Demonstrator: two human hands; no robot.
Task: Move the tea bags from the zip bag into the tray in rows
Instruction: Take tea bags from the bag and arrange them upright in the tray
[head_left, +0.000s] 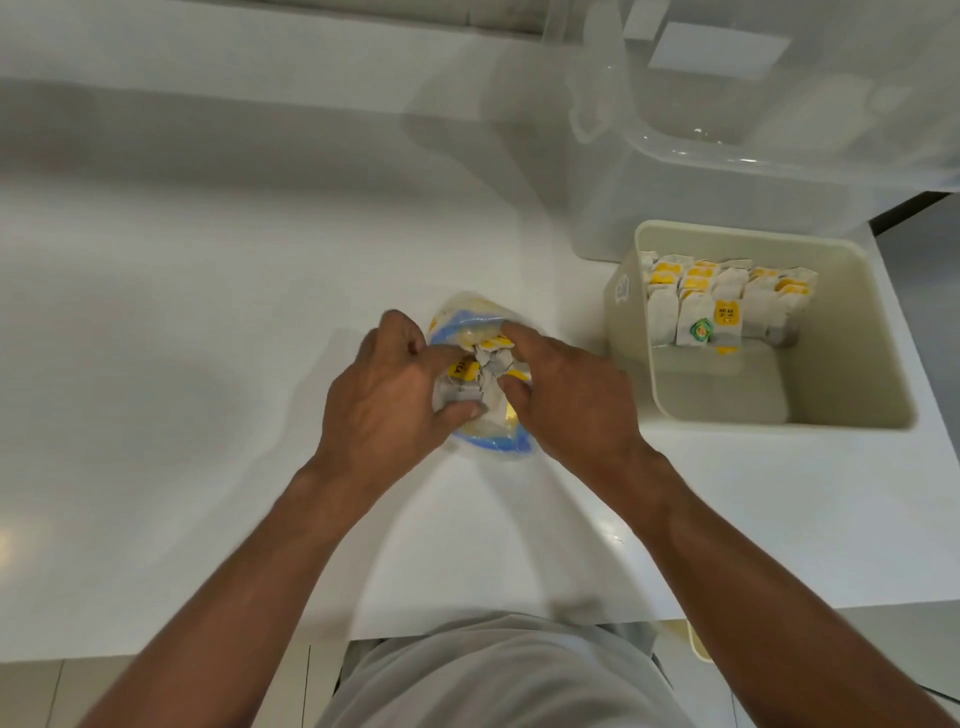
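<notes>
A clear zip bag (470, 319) with a blue zip strip stands open on the white counter, between my two hands. My left hand (387, 387) grips a bunch of white tea bags (480, 371) with yellow tags at the bag's mouth. My right hand (563, 397) has its fingers curled into the bag's opening on the same bunch. To the right sits a cream tray (852, 332); several tea bags (722, 306) stand in rows against its far wall, and its near half shows bare floor.
A large clear plastic storage box (779, 119) stands behind the tray at the back right. The white counter (182, 312) stretches to the left. Its front edge lies close to my body, and its right edge runs just past the tray.
</notes>
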